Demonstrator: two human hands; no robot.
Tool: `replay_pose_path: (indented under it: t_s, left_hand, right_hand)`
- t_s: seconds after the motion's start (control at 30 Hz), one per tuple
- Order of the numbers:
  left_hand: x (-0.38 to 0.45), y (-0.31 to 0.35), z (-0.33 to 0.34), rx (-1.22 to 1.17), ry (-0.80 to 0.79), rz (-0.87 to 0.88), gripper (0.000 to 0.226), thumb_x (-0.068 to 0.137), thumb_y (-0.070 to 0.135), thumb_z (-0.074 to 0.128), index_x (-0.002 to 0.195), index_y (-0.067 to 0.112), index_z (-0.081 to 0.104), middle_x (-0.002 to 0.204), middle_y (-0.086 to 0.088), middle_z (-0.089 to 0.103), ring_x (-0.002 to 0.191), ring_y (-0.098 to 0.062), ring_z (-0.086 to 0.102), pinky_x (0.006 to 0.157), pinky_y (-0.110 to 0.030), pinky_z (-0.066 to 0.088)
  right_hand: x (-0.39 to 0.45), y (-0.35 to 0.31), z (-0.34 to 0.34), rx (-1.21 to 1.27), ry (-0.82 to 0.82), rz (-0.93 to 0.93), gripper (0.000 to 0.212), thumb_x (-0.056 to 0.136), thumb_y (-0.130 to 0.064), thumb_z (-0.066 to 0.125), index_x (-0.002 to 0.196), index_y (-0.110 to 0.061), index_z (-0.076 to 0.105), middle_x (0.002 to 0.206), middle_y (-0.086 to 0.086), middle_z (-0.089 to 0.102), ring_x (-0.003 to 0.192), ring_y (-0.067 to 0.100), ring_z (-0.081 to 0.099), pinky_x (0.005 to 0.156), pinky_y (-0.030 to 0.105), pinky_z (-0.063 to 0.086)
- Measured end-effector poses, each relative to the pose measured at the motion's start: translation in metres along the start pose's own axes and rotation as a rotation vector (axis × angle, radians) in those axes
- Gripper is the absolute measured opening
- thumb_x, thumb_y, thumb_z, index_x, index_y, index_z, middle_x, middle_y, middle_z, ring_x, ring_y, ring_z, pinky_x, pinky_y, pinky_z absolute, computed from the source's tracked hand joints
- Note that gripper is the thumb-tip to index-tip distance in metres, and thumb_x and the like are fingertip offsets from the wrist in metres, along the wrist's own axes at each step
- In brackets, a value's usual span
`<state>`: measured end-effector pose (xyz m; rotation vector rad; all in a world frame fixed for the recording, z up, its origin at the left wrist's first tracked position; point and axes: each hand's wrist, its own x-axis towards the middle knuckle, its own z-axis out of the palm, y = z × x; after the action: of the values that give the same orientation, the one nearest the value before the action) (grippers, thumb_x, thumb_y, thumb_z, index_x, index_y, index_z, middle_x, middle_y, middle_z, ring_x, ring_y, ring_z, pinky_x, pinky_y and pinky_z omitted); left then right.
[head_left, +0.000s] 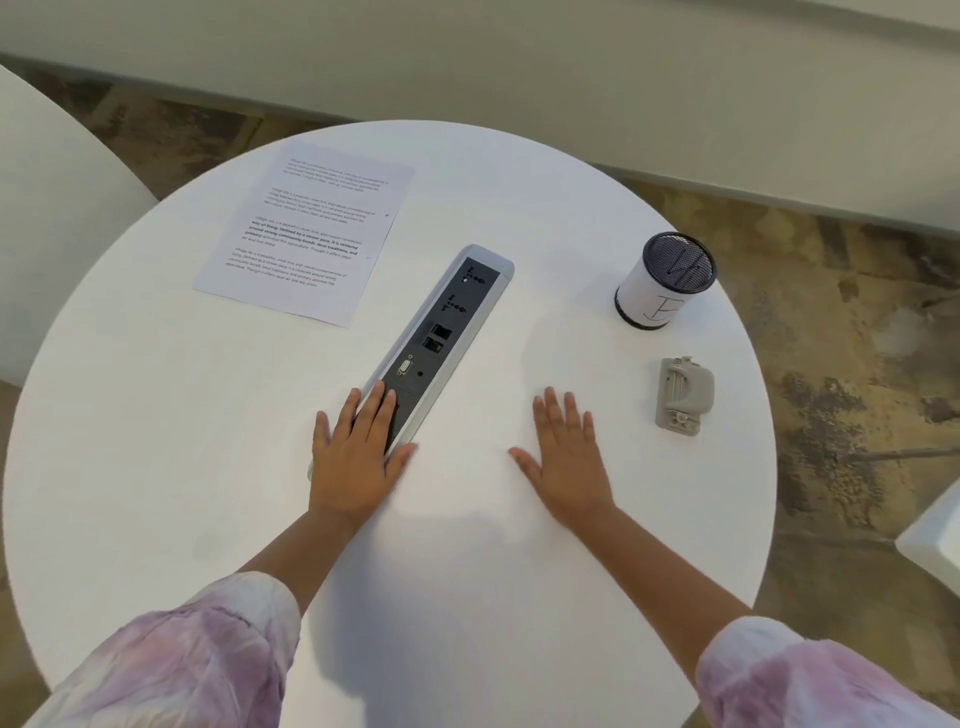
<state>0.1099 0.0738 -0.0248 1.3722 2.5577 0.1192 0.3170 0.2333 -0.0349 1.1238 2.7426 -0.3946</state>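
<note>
Our left hand (353, 457) lies flat with straight fingers on the near end of the power and data socket strip (441, 327), gripping nothing. The strip runs diagonally through the middle of the frame on the round white table (156, 467). Our right hand (563, 462) rests open on bare tabletop, holding nothing. Right of it lies a grey hole punch (684, 395). Above that stands a mesh pen cup (654, 296), and a printed sheet (306, 234) lies upper left.
</note>
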Motion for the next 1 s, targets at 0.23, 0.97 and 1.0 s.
replay_pose_path:
  t_s: [0.23,0.97,1.0]
  left_hand:
    - [-0.001,0.0,-0.002,-0.001,-0.034,-0.012,0.094,0.078,0.07,-0.014,0.146,0.017,0.024,0.156,0.0,0.02,0.144,-0.025,0.02,0.11,-0.056,0.019]
    - [-0.003,-0.034,-0.019,0.044,-0.328,0.128,0.081,0.089,0.06,0.033,0.147,0.025,-0.011,0.156,0.007,-0.019,0.145,-0.019,-0.011,0.116,-0.05,0.007]
    - [-0.002,-0.035,-0.018,0.051,-0.346,0.134,0.082,0.089,0.06,0.033,0.146,0.025,-0.013,0.156,0.007,-0.021,0.145,-0.019,-0.012,0.116,-0.05,0.007]
  right_hand:
    - [-0.018,0.001,-0.018,0.767,0.078,0.102,0.046,0.102,-0.028,0.024,0.147,-0.019,0.019,0.153,-0.011,0.021,0.141,0.001,0.01,0.111,0.008,0.005]
    - [-0.006,-0.007,-0.032,0.631,0.204,0.39,0.016,0.087,-0.014,0.06,0.101,-0.01,0.067,0.104,0.009,0.063,0.081,0.009,0.054,0.077,0.019,0.039]
    - [-0.004,-0.01,-0.032,0.596,0.194,0.384,0.018,0.087,-0.015,0.06,0.103,-0.01,0.067,0.105,0.008,0.062,0.083,0.01,0.055,0.077,0.019,0.039]
